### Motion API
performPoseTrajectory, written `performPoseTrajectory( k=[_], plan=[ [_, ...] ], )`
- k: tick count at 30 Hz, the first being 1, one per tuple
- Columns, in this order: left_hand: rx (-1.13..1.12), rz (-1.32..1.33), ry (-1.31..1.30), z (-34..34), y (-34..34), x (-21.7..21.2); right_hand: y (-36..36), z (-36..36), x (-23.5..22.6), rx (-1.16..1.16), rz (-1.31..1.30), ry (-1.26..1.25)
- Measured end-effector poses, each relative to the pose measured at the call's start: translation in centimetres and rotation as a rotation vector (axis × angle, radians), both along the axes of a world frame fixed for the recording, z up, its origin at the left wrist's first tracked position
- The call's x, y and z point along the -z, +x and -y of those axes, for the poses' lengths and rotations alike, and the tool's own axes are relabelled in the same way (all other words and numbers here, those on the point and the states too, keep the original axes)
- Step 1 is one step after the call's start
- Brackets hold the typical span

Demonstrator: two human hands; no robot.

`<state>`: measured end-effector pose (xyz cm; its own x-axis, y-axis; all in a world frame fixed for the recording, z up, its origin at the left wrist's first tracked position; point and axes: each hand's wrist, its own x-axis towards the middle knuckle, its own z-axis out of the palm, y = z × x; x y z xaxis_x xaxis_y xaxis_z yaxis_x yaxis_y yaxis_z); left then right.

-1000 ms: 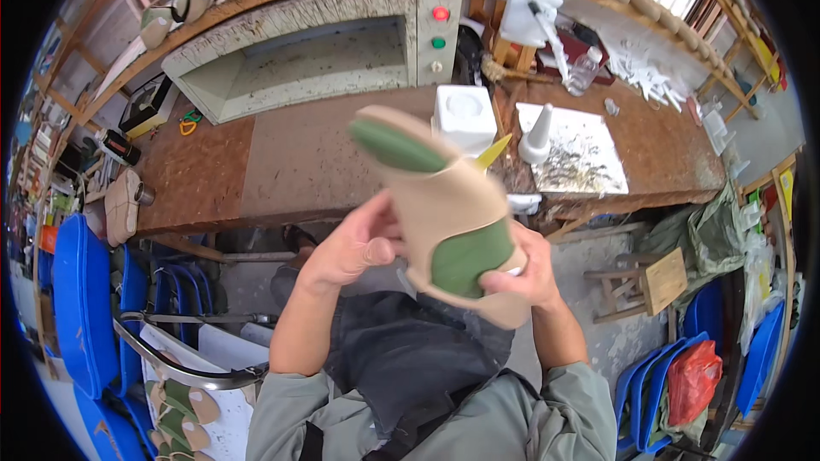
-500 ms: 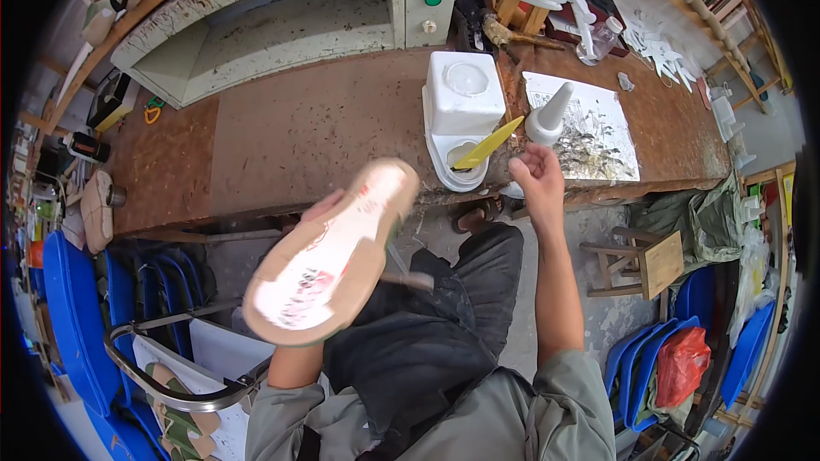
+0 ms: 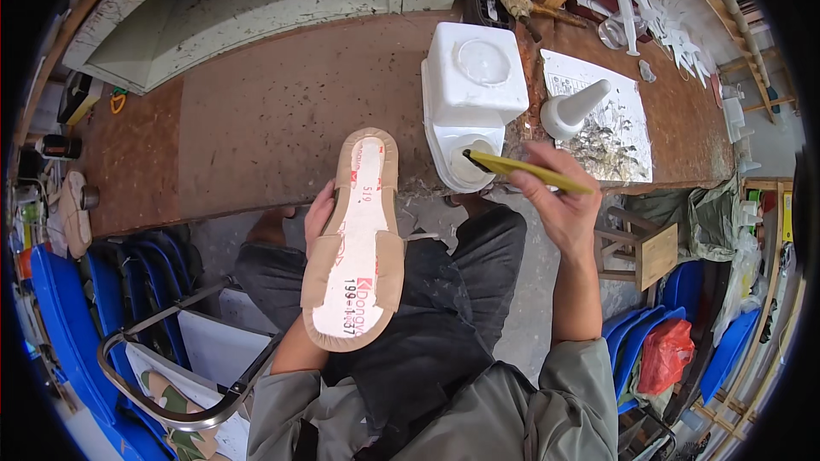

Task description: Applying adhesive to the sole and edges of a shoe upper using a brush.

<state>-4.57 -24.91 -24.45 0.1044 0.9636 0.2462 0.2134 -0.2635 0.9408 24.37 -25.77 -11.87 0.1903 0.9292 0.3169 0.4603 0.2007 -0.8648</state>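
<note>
My left hand (image 3: 320, 215) is closed on the edge of a beige shoe (image 3: 390, 273), held bottom up. Its underside shows a white, printed insole board with the beige upper folded around it. Between the fingers of my right hand (image 3: 565, 212) is a brush (image 3: 523, 169) with a flat yellow handle. The brush's dark tip is over the round cup at the front of a white plastic dispenser (image 3: 440, 152). Just beyond my right hand, a white bottle with a cone-shaped nozzle (image 3: 574, 111) stands on a stained paper sheet (image 3: 628, 141).
The brown workbench (image 3: 265, 111) runs across in front of me, below a grey metal cabinet (image 3: 282, 13). Blue trays (image 3: 77, 333) and a metal-framed rack (image 3: 205, 417) are at left. To the right are a wooden stool (image 3: 656, 254) and a red plastic bag (image 3: 666, 354).
My right hand has taken hold of the brush and raised it, its dark tip now showing. The shoe has turned more upright in my left hand. The view has shifted slightly.
</note>
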Motion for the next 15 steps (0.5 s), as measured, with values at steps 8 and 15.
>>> performPoseTrajectory(
  k=[8,15],
  plan=[
    [0.011,0.088,0.230,-0.1,2.2,0.5,0.8,2.7,2.9,-0.254,0.506,0.089],
    [0.020,-0.004,0.487,0.1,3.1,-0.9,0.5,2.9,2.3,-0.245,0.574,0.126]
  ],
)
